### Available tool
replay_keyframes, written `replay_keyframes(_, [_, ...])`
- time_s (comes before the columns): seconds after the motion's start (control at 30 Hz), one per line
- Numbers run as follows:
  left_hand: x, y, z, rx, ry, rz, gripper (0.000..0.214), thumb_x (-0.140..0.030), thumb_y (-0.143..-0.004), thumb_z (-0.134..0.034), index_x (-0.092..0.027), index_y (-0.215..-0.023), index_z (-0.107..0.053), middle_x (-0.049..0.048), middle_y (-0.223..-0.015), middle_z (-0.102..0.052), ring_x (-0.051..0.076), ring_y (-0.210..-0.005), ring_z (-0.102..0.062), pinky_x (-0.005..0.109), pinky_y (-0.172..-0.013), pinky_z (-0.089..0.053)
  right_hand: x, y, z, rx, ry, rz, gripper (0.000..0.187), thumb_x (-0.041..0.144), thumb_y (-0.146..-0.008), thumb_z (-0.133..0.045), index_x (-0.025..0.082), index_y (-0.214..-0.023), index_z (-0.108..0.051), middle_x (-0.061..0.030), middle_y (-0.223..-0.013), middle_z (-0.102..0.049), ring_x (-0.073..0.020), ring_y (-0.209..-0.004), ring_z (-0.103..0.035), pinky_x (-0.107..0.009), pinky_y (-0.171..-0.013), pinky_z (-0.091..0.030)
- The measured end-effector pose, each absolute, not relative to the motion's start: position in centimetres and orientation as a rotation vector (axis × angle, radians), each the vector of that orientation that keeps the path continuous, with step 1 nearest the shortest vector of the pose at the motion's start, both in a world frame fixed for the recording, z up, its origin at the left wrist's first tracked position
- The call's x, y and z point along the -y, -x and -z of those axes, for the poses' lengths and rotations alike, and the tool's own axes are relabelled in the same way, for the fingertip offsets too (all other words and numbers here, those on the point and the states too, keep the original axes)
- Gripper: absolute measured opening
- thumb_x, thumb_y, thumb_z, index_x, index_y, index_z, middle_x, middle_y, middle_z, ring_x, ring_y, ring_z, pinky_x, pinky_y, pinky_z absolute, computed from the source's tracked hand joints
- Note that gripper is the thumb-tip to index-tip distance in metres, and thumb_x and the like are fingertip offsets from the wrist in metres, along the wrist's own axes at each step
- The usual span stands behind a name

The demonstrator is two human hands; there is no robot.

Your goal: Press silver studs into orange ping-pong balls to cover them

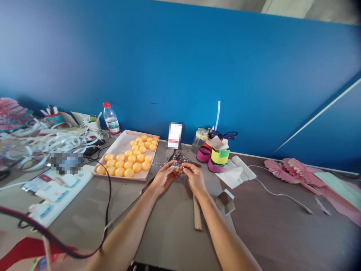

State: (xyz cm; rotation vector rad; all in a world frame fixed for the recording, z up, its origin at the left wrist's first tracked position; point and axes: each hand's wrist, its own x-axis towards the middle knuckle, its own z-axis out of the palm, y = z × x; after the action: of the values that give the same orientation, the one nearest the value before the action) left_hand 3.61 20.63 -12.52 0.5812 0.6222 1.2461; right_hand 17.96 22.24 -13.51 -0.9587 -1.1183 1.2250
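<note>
grey table (169, 233), glittery ball (177, 168) pinched between left hand (163, 179) and right hand (195, 177)

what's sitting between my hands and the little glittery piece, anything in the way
Nothing visible. The left hand and right hand meet on the glittery piece, fingers touching it from both sides. Loose shiny bits lie just behind it.

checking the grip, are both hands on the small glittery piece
Touching: head view shows left hand and right hand pinching the glittery piece from both sides.
</note>
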Motion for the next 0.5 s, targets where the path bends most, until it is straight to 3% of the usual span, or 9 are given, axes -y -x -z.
replay_keyframes(0.5, [-20.56,-3.9,12.56,-0.639,-0.669,-1.246,0.042,-0.026,-0.067,-0.076,-0.015,-0.106,-0.063,0.006,-0.08,-0.07,0.017,-0.071,-0.066,0.032,-0.074,-0.049,-22.15,-17.79,13.36,1.135,1.009,-1.27,0.014,0.031,-0.063,-0.068,0.021,-0.073,-0.066,0.0029,-0.067,-0.057,-0.0109,-0.056,-0.049,-0.026,-0.057,-0.04])
